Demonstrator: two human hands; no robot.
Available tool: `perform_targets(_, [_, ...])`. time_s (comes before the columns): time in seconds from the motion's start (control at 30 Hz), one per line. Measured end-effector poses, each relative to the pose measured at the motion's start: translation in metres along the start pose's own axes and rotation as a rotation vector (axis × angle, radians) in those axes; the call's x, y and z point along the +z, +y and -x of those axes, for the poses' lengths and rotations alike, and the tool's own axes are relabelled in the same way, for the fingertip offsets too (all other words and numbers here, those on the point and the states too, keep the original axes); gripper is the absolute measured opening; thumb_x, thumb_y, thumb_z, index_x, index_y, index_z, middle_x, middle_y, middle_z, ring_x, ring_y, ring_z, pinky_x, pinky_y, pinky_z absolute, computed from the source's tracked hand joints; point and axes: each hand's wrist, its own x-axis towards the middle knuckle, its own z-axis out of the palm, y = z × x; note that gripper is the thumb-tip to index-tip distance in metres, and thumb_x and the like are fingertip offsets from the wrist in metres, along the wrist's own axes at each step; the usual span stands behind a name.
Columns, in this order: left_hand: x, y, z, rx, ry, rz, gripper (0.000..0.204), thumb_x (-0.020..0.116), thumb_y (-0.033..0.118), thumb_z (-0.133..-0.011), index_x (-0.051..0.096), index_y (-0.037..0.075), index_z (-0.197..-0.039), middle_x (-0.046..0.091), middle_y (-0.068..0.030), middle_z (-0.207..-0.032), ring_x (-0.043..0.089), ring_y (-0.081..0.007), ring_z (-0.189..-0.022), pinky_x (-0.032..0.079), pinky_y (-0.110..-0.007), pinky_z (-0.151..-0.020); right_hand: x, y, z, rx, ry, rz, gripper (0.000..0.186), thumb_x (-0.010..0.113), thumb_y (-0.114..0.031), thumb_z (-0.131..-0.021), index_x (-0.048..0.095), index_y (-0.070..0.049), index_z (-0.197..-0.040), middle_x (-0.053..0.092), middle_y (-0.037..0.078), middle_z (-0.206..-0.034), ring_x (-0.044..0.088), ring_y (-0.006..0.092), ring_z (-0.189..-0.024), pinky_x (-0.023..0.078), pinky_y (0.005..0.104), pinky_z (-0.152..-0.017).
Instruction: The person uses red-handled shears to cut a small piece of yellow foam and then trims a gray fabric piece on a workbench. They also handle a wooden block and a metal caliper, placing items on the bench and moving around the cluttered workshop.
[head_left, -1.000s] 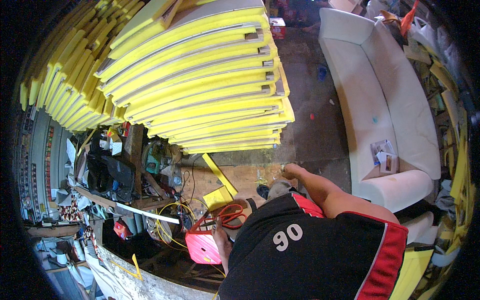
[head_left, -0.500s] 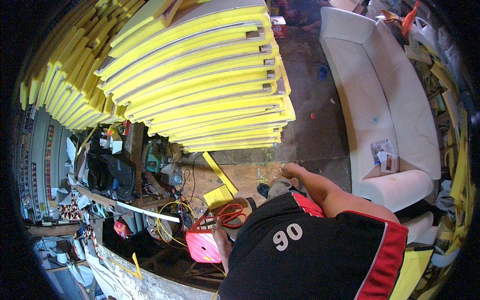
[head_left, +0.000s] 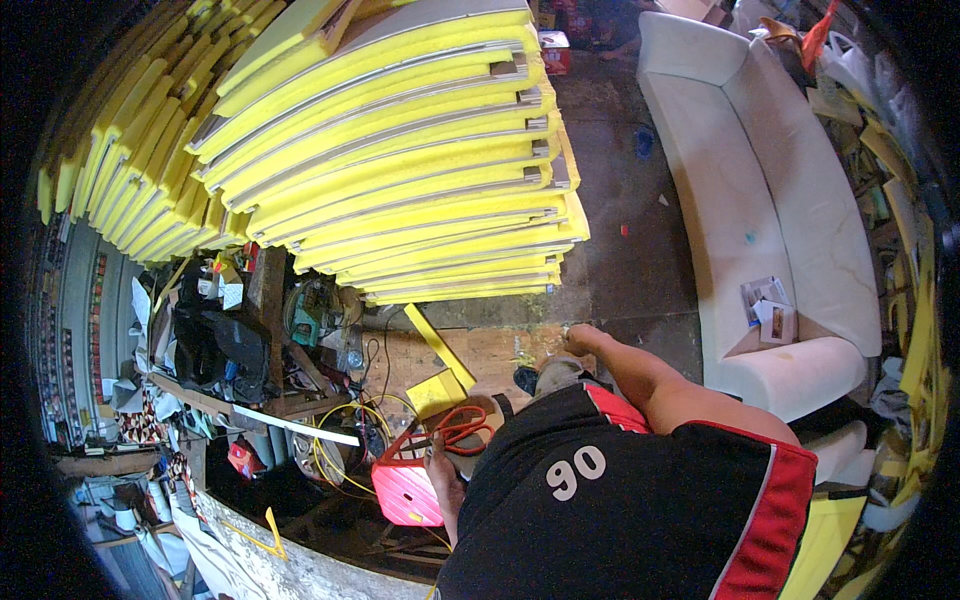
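Observation:
My left hand [head_left: 444, 478] is low in the centre, beside my black-and-red clothing [head_left: 650, 510], its fingers curled around something dark and small that I cannot make out. Just behind it are a pink plastic case [head_left: 400, 495] and red cord [head_left: 463, 430]. A bare limb [head_left: 640, 380], apparently my leg, reaches up-left toward the worn floor. My right hand is not clearly in view. Yellow offcuts [head_left: 439, 385] lie on the plywood floor beyond the cord.
Tall stacks of yellow foam-covered panels [head_left: 390, 170] fill the upper left. A cream sofa [head_left: 733, 190] runs along the right with papers on it. Cluttered tools and scraps [head_left: 225, 345], with yellow cable [head_left: 318, 435], occupy the left; a pale board edge [head_left: 300, 565] crosses the bottom left.

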Motion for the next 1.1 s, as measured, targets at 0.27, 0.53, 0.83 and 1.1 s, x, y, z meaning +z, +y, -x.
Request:
perform_targets(0.27, [0.001,0.004,-0.002,-0.043,0.028,-0.067,0.034,0.063,0.022,-0.092,0.057,-0.001,-0.116,0.065,-0.0124,-0.104,0.065,-0.0226,-0.087,0.055,-0.034,-0.072,-0.006,-0.004,0.005,0.018,0.001,0.027,0.035,0.057,-0.034,-0.081,0.072,-0.005,-0.093,0.066,0.022,-0.101,0.064,0.0397,-0.095,0.051,0.0456,-0.080])
perform_targets(0.53, [-0.007,0.000,-0.009,-0.057,0.017,-0.065,0.034,0.062,0.021,-0.093,0.056,-0.001,-0.117,0.065,-0.0123,-0.105,0.065,-0.0226,-0.088,0.056,-0.035,-0.073,-0.012,-0.011,0.011,-0.031,-0.017,0.039,0.034,0.058,-0.032,-0.079,0.072,-0.005,-0.094,0.066,0.022,-0.101,0.064,0.0390,-0.095,0.051,0.0456,-0.080])
perform_targets(0.83, [-0.002,-0.002,-0.009,0.039,0.007,-0.050,0.028,0.062,0.020,-0.093,0.059,0.001,-0.113,0.066,-0.0098,-0.100,0.065,-0.0203,-0.084,0.055,-0.032,-0.070,-0.002,-0.005,-0.001,0.010,-0.021,0.057,0.037,0.057,-0.037,-0.080,0.072,-0.006,-0.093,0.067,0.021,-0.099,0.065,0.0392,-0.091,0.051,0.0461,-0.079])
perform_targets(1.1, [-0.005,-0.004,-0.014,0.002,-0.008,-0.144,0.024,0.061,0.020,-0.093,0.060,0.002,-0.110,0.066,-0.0085,-0.097,0.066,-0.0192,-0.081,0.055,-0.032,-0.068,-0.024,-0.001,0.023,-0.184,0.065,-0.042,0.037,0.056,-0.034,-0.079,0.071,-0.002,-0.090,0.067,0.024,-0.094,0.065,0.0403,-0.086,0.051,0.0468,-0.076])
